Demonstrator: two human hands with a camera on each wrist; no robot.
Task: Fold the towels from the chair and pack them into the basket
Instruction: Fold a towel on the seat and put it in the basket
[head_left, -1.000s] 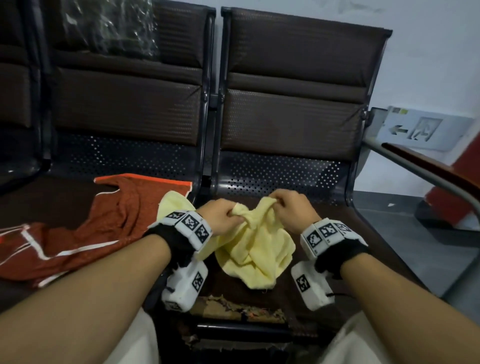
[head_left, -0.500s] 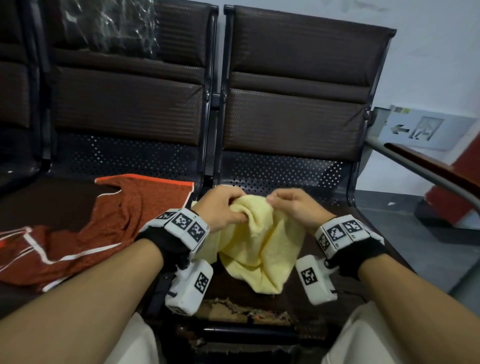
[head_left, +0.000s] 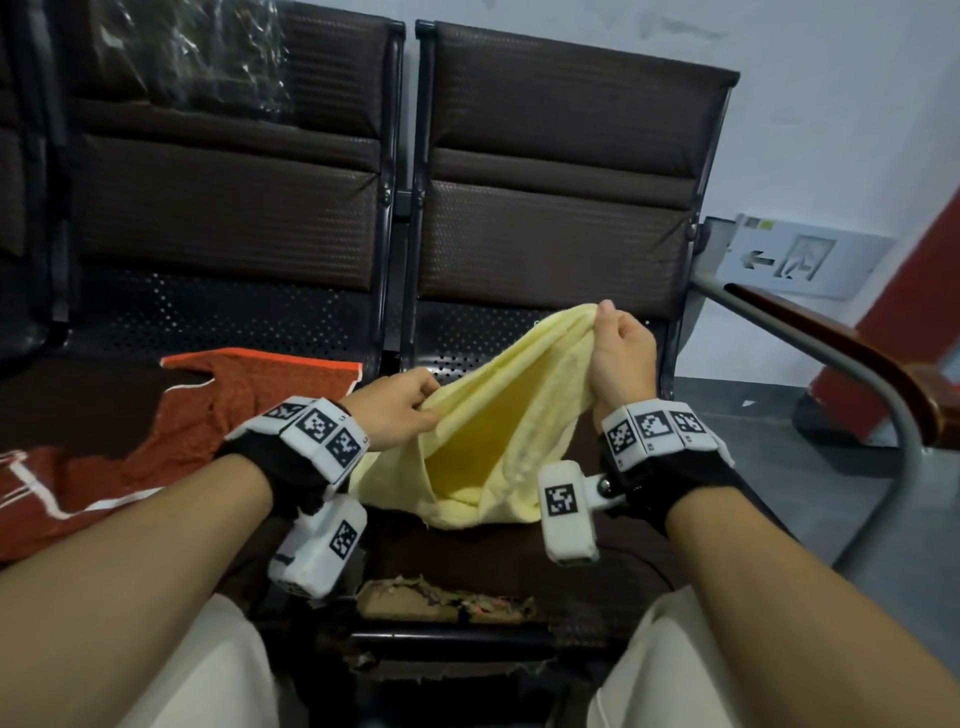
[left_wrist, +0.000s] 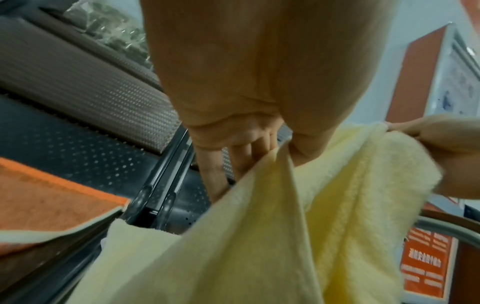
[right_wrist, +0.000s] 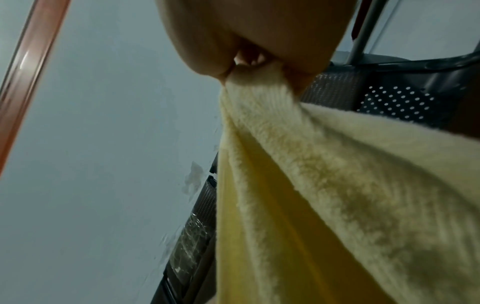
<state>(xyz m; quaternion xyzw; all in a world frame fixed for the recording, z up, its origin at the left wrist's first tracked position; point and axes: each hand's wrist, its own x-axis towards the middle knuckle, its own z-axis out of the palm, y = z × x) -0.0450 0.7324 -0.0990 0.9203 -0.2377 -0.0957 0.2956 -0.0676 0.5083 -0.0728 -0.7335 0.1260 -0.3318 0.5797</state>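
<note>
Two hands hold one yellow towel (head_left: 498, 415) above the right-hand chair seat (head_left: 597, 566). Your left hand (head_left: 395, 410) pinches a corner of the towel between thumb and curled fingers, low and toward the gap between the seats; the left wrist view shows the edge caught at the thumb (left_wrist: 306, 144). Your right hand (head_left: 621, 353) is raised higher and further back, fingers closed round the opposite corner, which bunches in the grip in the right wrist view (right_wrist: 259, 67). Between the hands the towel's upper edge slopes up from left to right, and the cloth hangs in loose folds with its lower edge resting on the seat. One orange-red towel (head_left: 182, 431) lies spread on the left-hand seat, just beside your left wrist. Neither hand touches it. No basket is in view.
</note>
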